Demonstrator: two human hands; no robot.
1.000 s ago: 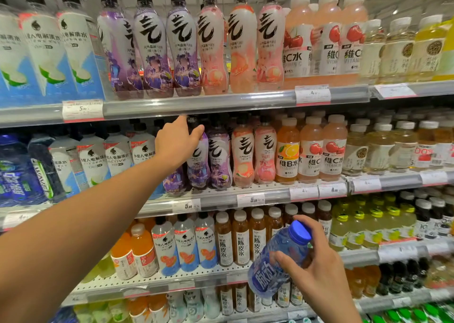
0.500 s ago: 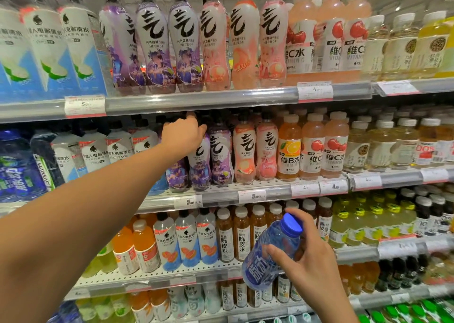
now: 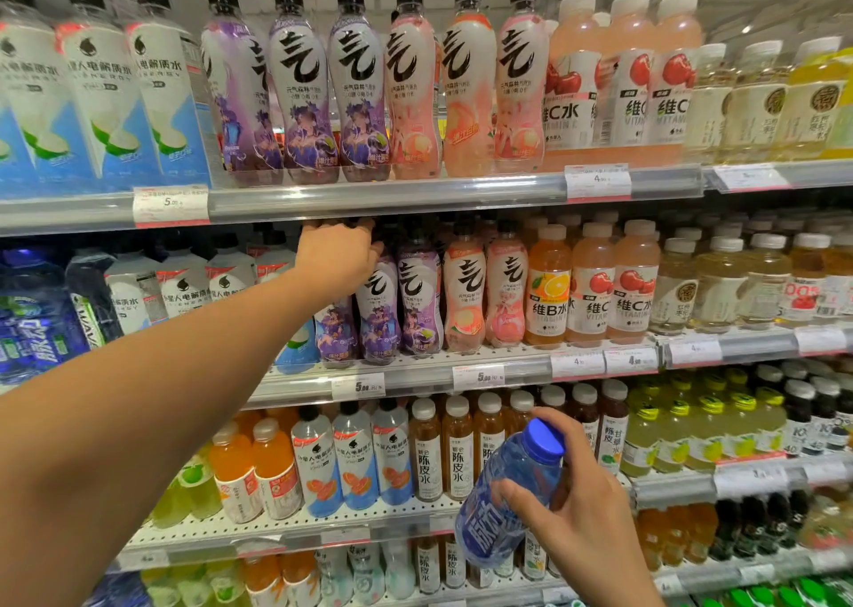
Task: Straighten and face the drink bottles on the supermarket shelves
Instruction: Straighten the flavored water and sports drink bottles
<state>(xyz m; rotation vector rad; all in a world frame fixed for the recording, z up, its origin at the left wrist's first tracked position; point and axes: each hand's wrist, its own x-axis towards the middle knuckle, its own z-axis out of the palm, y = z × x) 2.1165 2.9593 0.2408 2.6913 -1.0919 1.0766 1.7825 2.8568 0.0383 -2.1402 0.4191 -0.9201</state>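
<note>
Supermarket shelves hold rows of drink bottles. My left hand [image 3: 336, 259] reaches onto the second shelf and is closed over the top of a purple-labelled bottle [image 3: 333, 332] at the left of the purple row; its cap is hidden by my fingers. Two more purple bottles [image 3: 417, 302] stand upright right of it, then pink ones [image 3: 464, 297]. My right hand [image 3: 574, 509] holds a blue-capped blue water bottle [image 3: 505, 498], tilted, in front of the third shelf.
Top shelf carries white-blue cartons-style bottles [image 3: 106, 99], purple and pink bottles, and vitamin drinks [image 3: 641, 85]. Blue water bottles [image 3: 32, 325] sit at the far left of the second shelf. Brown tea bottles [image 3: 457, 454] and orange drinks [image 3: 251, 472] fill the third shelf. Price rails [image 3: 415, 200] edge each shelf.
My left hand has gone from open against the purple bottles to closed over one bottle's top, slightly further in. The right hand with the blue bottle has stayed roughly in place.
</note>
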